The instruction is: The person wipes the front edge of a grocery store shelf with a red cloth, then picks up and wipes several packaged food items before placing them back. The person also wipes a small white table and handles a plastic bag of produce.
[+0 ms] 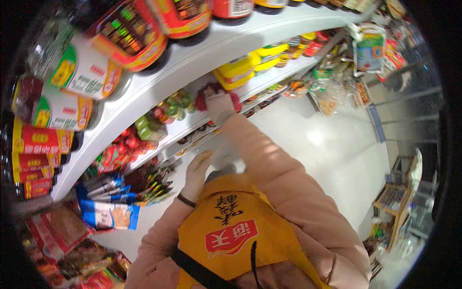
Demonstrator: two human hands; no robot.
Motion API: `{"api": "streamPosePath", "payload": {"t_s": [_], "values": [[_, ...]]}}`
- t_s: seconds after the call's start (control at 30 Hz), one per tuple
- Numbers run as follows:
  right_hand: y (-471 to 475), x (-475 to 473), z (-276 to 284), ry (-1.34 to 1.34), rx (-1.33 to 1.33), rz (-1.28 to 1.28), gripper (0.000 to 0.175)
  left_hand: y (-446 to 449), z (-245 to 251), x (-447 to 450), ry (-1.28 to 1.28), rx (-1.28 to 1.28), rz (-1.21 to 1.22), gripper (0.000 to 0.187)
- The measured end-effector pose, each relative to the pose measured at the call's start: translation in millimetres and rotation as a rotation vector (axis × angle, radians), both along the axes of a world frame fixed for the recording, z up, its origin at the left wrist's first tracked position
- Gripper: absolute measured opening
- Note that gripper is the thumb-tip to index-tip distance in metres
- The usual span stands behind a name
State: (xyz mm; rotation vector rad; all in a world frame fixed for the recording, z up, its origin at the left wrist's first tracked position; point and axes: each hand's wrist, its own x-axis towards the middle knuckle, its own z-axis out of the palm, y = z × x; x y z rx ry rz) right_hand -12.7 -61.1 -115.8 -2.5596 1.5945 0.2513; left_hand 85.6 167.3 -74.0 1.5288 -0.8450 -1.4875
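My right hand (218, 104), at the end of a pink padded sleeve, reaches onto a lower white shelf and lies on dark red round items (204, 94); blur hides whether its fingers grip them. Right beside it stand yellow tubs (234, 74), and on its other side are small green-topped bottles (179, 104). My left hand (197, 167), with a dark band at the wrist, hangs lower in front of the yellow apron (220, 216). It seems to hold nothing, its fingers loosely bent.
Large labelled jars (92, 68) line the upper white shelf (216, 38) close above. Blue and white snack packets (108, 213) hang at the left. Bagged goods (332, 83) fill a rack at the upper right, and a wooden shelf stand (399, 209) is at the far right.
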Motion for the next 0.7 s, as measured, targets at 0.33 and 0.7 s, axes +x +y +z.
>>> {"api": "streamPosePath", "payload": {"t_s": [0.33, 0.7], "values": [[92, -57, -10, -0.227, -0.088, -0.060, 0.039, -4, -10, 3, -0.082, -0.031, -0.217, 0.033], [295, -230, -80, -1.180, 0.567, -1.267, 0.032, 9, 31, -97, -0.022, 0.048, -0.531, 0.037]]}}
